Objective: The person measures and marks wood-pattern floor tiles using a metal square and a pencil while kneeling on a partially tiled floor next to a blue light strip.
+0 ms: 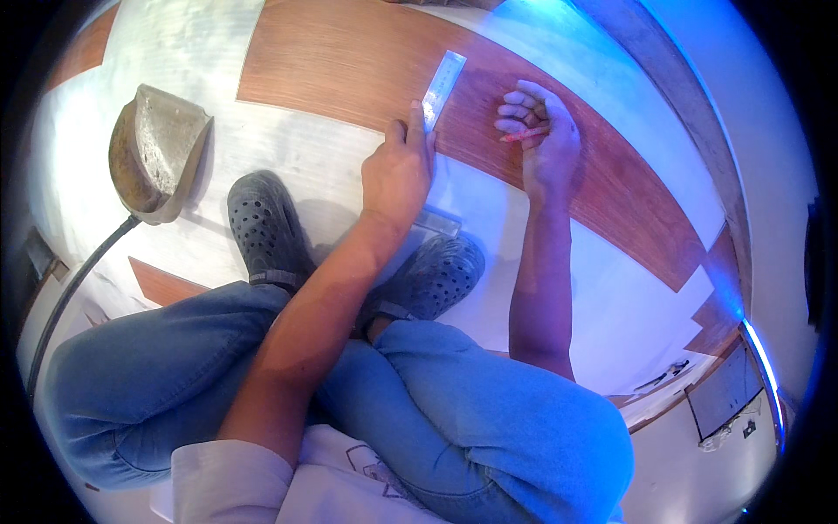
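My left hand (397, 170) presses down on a metal try square (443, 83) that lies across a brown wood-grain panel (340, 70), with its thick end (435, 222) showing below my wrist. My right hand (541, 131) rests on the same panel just right of the blade and is closed around a red pencil (522, 135). I squat on the white sheet (576, 279), both dark perforated clogs (262, 227) flat on it.
A rusty metal scoop (157, 153) with a long dark handle lies at the left. More brown panel pieces (157, 281) sit on the white surface. A wooden strip (681, 96) runs along the right, with small tools (661, 377) at the lower right.
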The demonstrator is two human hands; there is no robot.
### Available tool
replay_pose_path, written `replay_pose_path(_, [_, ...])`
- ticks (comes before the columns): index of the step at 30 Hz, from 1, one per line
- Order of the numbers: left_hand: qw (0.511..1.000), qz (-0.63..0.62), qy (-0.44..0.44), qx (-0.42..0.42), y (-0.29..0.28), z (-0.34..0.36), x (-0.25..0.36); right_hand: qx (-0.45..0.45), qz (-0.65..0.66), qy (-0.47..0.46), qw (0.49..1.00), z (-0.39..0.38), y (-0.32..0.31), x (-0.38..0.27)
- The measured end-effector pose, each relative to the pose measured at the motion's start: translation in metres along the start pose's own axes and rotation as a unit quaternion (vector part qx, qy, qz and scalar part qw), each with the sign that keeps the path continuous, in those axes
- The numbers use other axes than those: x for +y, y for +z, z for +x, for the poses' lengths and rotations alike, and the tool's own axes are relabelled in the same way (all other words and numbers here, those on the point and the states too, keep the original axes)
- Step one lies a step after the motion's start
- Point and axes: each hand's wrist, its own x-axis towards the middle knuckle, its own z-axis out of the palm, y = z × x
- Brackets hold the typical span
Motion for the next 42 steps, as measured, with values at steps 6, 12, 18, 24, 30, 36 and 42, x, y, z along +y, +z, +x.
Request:
replay_pose_path(6, [1.000,0.006,-0.003,-0.010,0.002,0.002,-0.001,0.030,-0.030,-0.037,0.998,0.001,-0.001,0.007])
replay_pose_path(12, [1.000,0.013,-0.005,-0.011,0.005,0.002,-0.002,-0.029,-0.130,-0.025,0.991,0.001,-0.009,0.003])
replay_pose_path(18, [1.000,0.018,-0.005,-0.019,0.001,0.006,0.001,-0.044,-0.168,-0.064,0.983,0.004,0.008,0.003])
replay_pose_path(24, [1.000,0.008,0.001,-0.009,0.004,0.005,-0.001,-0.037,-0.220,-0.098,0.970,0.010,0.017,-0.005])
replay_pose_path(30, [1.000,0.016,-0.005,-0.026,0.002,0.006,-0.004,-0.037,-0.218,-0.081,0.972,0.022,0.024,-0.003])
replay_pose_path(36, [0.999,0.016,-0.013,-0.033,-0.001,0.006,0.001,-0.044,-0.301,-0.114,0.946,0.044,0.027,-0.002])
replay_pose_path(42, [1.000,0.009,0.011,-0.018,0.002,0.006,0.000,-0.056,-0.389,-0.141,0.909,0.056,0.030,0.004])
